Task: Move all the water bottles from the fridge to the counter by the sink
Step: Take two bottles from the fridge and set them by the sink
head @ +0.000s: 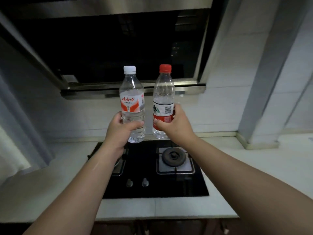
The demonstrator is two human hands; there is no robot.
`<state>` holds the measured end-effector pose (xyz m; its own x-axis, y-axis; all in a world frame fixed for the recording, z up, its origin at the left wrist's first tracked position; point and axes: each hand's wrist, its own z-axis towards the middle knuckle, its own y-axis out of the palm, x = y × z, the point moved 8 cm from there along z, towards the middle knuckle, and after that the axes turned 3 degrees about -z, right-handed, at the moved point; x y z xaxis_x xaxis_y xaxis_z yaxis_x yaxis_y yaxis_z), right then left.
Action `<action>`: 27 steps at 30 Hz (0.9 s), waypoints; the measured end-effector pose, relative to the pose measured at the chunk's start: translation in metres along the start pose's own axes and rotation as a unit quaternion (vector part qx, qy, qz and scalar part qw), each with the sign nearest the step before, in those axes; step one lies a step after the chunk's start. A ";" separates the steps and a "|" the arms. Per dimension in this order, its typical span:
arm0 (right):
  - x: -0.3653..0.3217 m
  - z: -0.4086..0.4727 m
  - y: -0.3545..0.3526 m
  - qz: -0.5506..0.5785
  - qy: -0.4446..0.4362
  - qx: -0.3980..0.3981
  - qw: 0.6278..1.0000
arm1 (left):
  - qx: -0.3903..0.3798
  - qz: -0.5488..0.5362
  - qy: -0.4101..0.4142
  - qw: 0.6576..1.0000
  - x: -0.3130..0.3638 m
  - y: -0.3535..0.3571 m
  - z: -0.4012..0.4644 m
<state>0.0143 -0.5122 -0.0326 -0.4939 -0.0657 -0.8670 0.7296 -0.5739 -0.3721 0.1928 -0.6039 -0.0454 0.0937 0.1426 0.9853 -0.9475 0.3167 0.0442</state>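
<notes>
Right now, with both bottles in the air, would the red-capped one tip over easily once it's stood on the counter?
Probably somewhat. The red-capped bottle is tall and narrow, and its clear upper part looks empty, so it may be light. The right hand wraps its label, and thin plastic likely gives under a squeeze. Lying down, its round body would roll.

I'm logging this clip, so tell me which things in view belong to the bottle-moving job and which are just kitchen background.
Part of the job:
- white-capped bottle, gripped upright in the left hand
- red-capped bottle, gripped upright in the right hand
- counter; no sink in view

Just there:
- gas hob, below the bottles
- burner
- two knobs
- range hood
</notes>
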 end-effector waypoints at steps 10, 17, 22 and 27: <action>0.051 -0.002 -0.105 -0.069 0.077 0.164 0.981 | -0.180 -0.045 -0.044 0.982 -0.038 0.144 0.050; 0.074 -0.025 -0.160 -0.110 0.124 0.275 0.947 | -0.304 -0.072 -0.048 0.949 -0.044 0.228 0.054; 0.080 -0.056 -0.198 -0.142 0.151 0.344 0.916 | -0.379 -0.090 -0.050 0.920 -0.043 0.287 0.037; 0.085 -0.098 -0.250 -0.165 0.180 0.412 0.878 | -0.451 -0.105 -0.062 0.884 -0.041 0.353 0.001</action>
<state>-0.1636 -0.2949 -0.0459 -0.3253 0.3924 -0.8604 -0.0880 -0.9185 -0.3856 -0.1460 -0.4988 -0.0701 0.1516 -0.0949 0.9839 -0.2781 0.9511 0.1346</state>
